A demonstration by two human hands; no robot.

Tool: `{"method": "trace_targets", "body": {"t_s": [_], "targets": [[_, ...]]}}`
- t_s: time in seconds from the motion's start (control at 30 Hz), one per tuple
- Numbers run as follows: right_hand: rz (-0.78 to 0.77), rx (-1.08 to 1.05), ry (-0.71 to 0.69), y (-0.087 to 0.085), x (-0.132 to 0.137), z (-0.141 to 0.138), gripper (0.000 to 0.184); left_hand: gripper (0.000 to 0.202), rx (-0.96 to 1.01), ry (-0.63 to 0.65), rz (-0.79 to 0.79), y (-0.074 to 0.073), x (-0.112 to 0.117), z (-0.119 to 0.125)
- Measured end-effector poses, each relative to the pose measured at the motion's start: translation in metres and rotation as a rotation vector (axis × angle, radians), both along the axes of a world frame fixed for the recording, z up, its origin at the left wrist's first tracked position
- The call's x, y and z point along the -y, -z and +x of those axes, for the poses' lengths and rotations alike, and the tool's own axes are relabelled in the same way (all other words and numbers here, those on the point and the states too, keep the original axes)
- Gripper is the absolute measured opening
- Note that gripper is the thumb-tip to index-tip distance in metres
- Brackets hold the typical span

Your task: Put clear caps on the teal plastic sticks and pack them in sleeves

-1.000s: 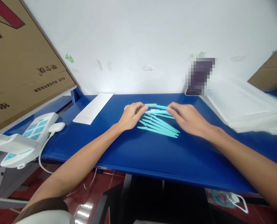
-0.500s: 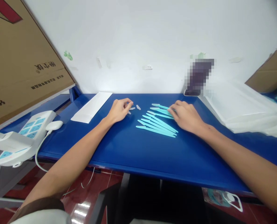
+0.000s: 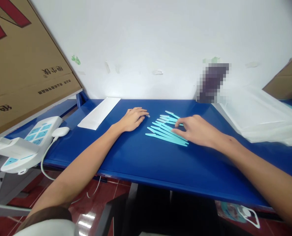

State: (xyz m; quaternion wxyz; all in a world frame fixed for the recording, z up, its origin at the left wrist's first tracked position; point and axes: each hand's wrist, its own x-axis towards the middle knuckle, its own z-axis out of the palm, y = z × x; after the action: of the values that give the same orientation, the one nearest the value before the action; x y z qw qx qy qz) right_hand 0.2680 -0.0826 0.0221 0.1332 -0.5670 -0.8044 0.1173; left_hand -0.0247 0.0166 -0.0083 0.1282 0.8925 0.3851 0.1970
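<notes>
Several turquoise eyebrow razors [image 3: 165,137] lie fanned out on the blue table [image 3: 146,160], their narrow ends pointing left. Over their right ends is my right hand [image 3: 194,129], thumb and forefinger apart, with nothing visibly held. Its fingertips are at the razors; whether they touch cannot be made out. To the left, my left hand [image 3: 134,119] rests palm down with fingers stretched out. A small whitish cap [image 3: 148,115] shows at its fingertips, and the hand hides the spot where other caps lay.
A white paper strip [image 3: 99,113] lies left of my left hand. Beyond it are a power strip [image 3: 34,141] with a charger and cable, and a large cardboard box [image 3: 25,62]. White plastic wrapping [image 3: 255,114] covers the right side, near a blurred upright object [image 3: 212,82].
My left hand has moved right and flattened over the small caps. My right hand has come nearer and opened its thumb and forefinger; the farthest razor now lies at a different slant.
</notes>
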Motion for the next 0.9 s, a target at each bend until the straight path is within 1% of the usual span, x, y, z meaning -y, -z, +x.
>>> {"method": "trace_targets", "body": {"t_s": [0.07, 0.17, 0.23, 0.3, 0.33, 0.4, 0.47, 0.57, 0.67, 0.73, 0.8, 0.9], "targets": [[-0.049, -0.004, -0.014, 0.001, 0.0, 0.0, 0.035, 0.033, 0.04, 0.011, -0.012, 0.0, 0.0, 0.0], [-0.053, -0.03, -0.027, 0.003, -0.004, 0.003, 0.027, 0.028, 0.109, 0.045, -0.025, -0.001, 0.001, 0.002], [-0.062, -0.056, -0.04, 0.002, -0.007, 0.006, 0.021, 0.022, 0.167, 0.064, -0.027, -0.001, 0.0, 0.003], [-0.128, -0.063, -0.062, -0.001, -0.008, 0.009, 0.019, 0.024, 0.195, 0.054, 0.0, -0.001, -0.001, 0.001], [-0.185, -0.057, -0.077, -0.004, -0.008, 0.011, 0.019, 0.028, 0.182, 0.035, 0.024, -0.002, -0.001, 0.0], [-0.296, -0.035, -0.102, -0.008, -0.007, 0.013, 0.022, 0.037, 0.09, -0.011, 0.076, -0.005, -0.001, -0.004], [-0.323, -0.002, -0.121, -0.011, -0.005, 0.015, 0.021, 0.044, -0.044, -0.04, 0.101, -0.009, 0.002, -0.007], [-0.227, 0.035, -0.138, -0.013, -0.002, 0.014, 0.019, 0.047, -0.2, -0.045, 0.071, -0.016, 0.008, -0.008], [-0.117, -0.069, -0.136, -0.014, 0.0, 0.013, 0.018, 0.043, -0.265, -0.029, 0.053, -0.017, 0.011, -0.006], [-0.068, -0.177, -0.121, -0.013, 0.0, 0.011, 0.019, 0.038, -0.25, -0.025, 0.074, -0.015, 0.009, -0.005], [-0.032, -0.238, -0.109, -0.009, -0.001, 0.011, 0.02, 0.033, -0.2, -0.027, 0.099, -0.012, 0.006, -0.005], [0.044, -0.215, -0.104, 0.0, -0.005, 0.012, 0.021, 0.027, -0.132, -0.009, 0.124, -0.007, 0.003, -0.004]]}}
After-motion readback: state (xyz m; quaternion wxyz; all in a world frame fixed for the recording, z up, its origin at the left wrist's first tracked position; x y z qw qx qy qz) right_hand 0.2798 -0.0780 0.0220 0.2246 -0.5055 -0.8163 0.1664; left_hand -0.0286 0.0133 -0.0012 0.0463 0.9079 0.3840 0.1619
